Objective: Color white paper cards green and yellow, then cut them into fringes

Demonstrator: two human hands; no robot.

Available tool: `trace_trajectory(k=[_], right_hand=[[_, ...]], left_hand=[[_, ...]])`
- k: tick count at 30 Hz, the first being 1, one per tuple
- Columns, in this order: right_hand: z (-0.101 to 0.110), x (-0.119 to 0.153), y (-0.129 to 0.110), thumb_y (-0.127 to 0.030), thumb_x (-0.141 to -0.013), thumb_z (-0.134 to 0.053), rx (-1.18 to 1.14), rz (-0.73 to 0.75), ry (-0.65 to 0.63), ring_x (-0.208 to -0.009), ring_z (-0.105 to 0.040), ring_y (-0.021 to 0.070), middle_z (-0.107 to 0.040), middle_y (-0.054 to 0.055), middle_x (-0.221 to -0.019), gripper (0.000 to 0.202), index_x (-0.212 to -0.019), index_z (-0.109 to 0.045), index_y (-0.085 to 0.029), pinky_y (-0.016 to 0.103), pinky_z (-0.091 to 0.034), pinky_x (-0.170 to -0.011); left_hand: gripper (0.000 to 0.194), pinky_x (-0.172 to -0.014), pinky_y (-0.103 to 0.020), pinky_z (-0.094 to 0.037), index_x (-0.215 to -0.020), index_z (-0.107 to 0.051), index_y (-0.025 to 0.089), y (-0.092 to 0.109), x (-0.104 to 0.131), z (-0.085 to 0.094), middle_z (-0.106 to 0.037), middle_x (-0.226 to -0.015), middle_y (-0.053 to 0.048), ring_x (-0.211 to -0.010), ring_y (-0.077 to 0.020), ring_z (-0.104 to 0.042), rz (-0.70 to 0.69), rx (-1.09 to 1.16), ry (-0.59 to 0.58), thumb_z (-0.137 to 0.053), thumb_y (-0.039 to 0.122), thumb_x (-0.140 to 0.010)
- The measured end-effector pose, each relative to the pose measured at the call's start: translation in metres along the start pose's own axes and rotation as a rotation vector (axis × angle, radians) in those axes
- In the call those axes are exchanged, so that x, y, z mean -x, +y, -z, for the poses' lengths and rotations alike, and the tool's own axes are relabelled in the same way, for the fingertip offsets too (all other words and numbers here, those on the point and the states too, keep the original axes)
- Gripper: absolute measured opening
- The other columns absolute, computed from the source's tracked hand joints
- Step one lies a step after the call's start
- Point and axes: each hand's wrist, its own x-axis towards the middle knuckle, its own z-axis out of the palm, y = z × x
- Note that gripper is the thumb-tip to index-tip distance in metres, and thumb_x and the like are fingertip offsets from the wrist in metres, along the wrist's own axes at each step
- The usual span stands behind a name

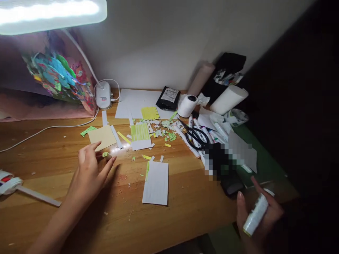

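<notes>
My left hand (90, 171) is over the left part of the wooden table, its thumb and index finger spread apart. A small yellow-green cap (105, 154) shows between those fingertips, not visibly pinched. At the lower right, my right hand (262, 220) grips a white marker (255, 213) with a yellow-green end pointing down-left. Between the hands lies a white paper card (156, 185) with a green-coloured strip at its upper left. Behind it is another card (141, 135), partly coloured yellow-green. A plain beige card (102, 137) rests just beyond my left hand.
Black scissors (196, 135) lie on a pile of markers (219, 132) at the right. Paper scraps (164, 130) are scattered mid-table. A power strip (103, 95), white thread spool (187, 106) and black packet (168, 98) stand along the back. A lamp (53, 14) hangs upper left.
</notes>
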Motion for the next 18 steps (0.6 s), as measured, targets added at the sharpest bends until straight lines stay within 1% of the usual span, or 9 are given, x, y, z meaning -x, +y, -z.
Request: trace_trajectory(k=[1,4,5,8,10,14,18], right_hand=[[-0.001,-0.007,0.000,-0.033,-0.072,-0.067,-0.023,0.020,0.000,-0.105,-0.057,0.0377,-0.060,0.023,-0.112,0.041,-0.104,-0.056,-0.009,0.057,-0.038,-0.091],[-0.004,-0.023,0.003,-0.038,-0.081,-0.057,-0.061,0.016,-0.089,-0.107,-0.057,0.0319,-0.063,0.019,-0.109,0.032,-0.099,-0.055,-0.012,0.055,-0.038,-0.095],[-0.006,-0.026,0.005,-0.038,-0.083,-0.054,-0.078,0.017,-0.100,-0.109,-0.056,0.0304,-0.064,0.018,-0.109,0.029,-0.099,-0.054,-0.013,0.054,-0.037,-0.097],[-0.009,-0.028,0.009,-0.036,-0.086,-0.052,-0.158,0.003,-0.068,-0.114,-0.054,0.0277,-0.063,0.016,-0.110,0.025,-0.102,-0.050,-0.016,0.053,-0.036,-0.099],[-0.010,-0.026,0.008,-0.034,-0.087,-0.051,-0.161,-0.011,-0.075,-0.113,-0.054,0.0266,-0.064,0.015,-0.109,0.024,-0.104,-0.049,-0.017,0.052,-0.035,-0.100],[-0.010,-0.023,0.001,-0.031,-0.089,-0.048,-0.092,-0.001,-0.149,-0.114,-0.053,0.0256,-0.063,0.014,-0.111,0.022,-0.106,-0.051,-0.017,0.050,-0.035,-0.101],[-0.010,-0.024,-0.005,-0.027,-0.090,-0.047,-0.090,-0.013,-0.122,-0.117,-0.052,0.0251,-0.065,0.011,-0.107,0.020,-0.107,-0.051,-0.018,0.051,-0.033,-0.103]], left_hand=[[0.064,-0.091,-0.047,-0.047,-0.129,-0.036,0.014,0.000,0.000,-0.001,-0.041,-0.120,-0.016,-0.092,-0.0261,-0.060,-0.002,-0.009,-0.005,-0.046,0.055,-0.080],[0.066,-0.092,-0.049,-0.046,-0.129,-0.036,0.013,0.000,0.001,-0.003,-0.045,-0.119,-0.018,-0.101,-0.0312,-0.057,-0.007,-0.052,-0.042,-0.044,0.057,-0.080],[0.066,-0.092,-0.050,-0.046,-0.129,-0.036,0.013,0.001,0.001,-0.004,-0.046,-0.118,-0.018,-0.104,-0.0329,-0.055,-0.011,-0.068,-0.060,-0.043,0.057,-0.080],[0.066,-0.092,-0.051,-0.046,-0.129,-0.035,0.013,0.004,0.002,-0.005,-0.049,-0.117,-0.018,-0.112,-0.0355,-0.051,-0.032,-0.106,-0.111,-0.040,0.058,-0.081],[0.069,-0.091,-0.051,-0.045,-0.128,-0.037,0.011,0.007,0.002,-0.006,-0.051,-0.114,-0.018,-0.109,-0.0358,-0.052,-0.044,-0.120,-0.132,-0.038,0.060,-0.079],[0.077,-0.090,-0.051,-0.044,-0.123,-0.044,0.004,0.013,-0.001,-0.007,-0.054,-0.110,-0.020,-0.103,-0.0357,-0.053,-0.093,-0.149,-0.154,-0.031,0.064,-0.076],[0.081,-0.092,-0.049,-0.044,-0.123,-0.045,-0.001,0.014,-0.003,-0.007,-0.054,-0.109,-0.022,-0.102,-0.0360,-0.053,-0.110,-0.170,-0.155,-0.029,0.063,-0.076]])
